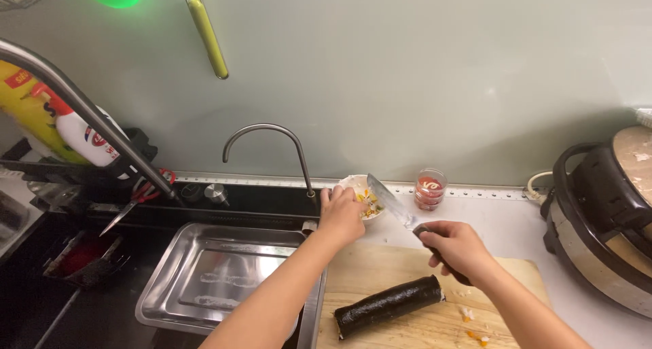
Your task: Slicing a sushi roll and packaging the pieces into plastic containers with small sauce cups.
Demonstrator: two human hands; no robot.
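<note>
My right hand [456,248] is clenched on a steel-bladed kitchen knife [401,210], its blade pointing up-left toward the small white bowl of chopped filling [358,194] that my left hand [341,214] grips. Below my right hand, a dark seaweed-wrapped rice roll [388,305] lies lengthwise left-right on the pale wooden cutting board [380,267], tilted.

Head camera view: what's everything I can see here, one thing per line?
seaweed roll: one, black, uncut, lying on the board
cutting board: one, pale wood, right of the sink
knife: one, silver blade, in the right hand, tip over the bowl
small bowl: one, white, holding yellow and white bits, behind the board
glass jar: one, clear with red contents, by the wall
steel tray: one, silver, in the sink
faucet: one, curved, grey
scissors: one pair, red handles, left of the faucet
cooker: one, dark, far right
left hand: at the bowl's rim
right hand: gripping the knife handle
</note>
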